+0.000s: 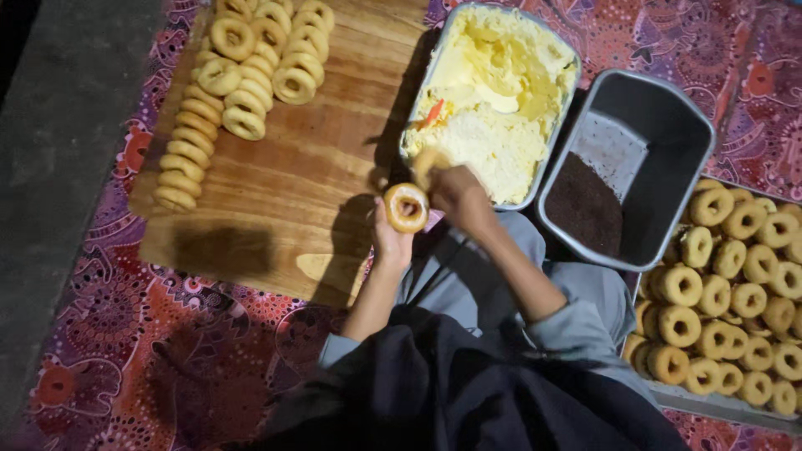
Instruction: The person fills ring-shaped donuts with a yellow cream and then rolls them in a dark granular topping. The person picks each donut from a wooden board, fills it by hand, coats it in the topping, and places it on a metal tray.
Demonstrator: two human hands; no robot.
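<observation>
- Donut [406, 207] sits upright in the left hand [391, 242], hole toward the camera, above the near edge of the board [317, 167].
- Left grip: clenched around the donut's lower rim.
- Right hand [458, 196] just beside the donut on its right, fingers curled on something pale; what it is cannot be made out.
- Cream tray [501, 92] lies directly beyond the right hand, nearer that hand than the left.
- Sprinkle tin [660, 150] farther right.
- Plain donuts [735, 292] cut off at the right edge; fingertips hidden.
</observation>
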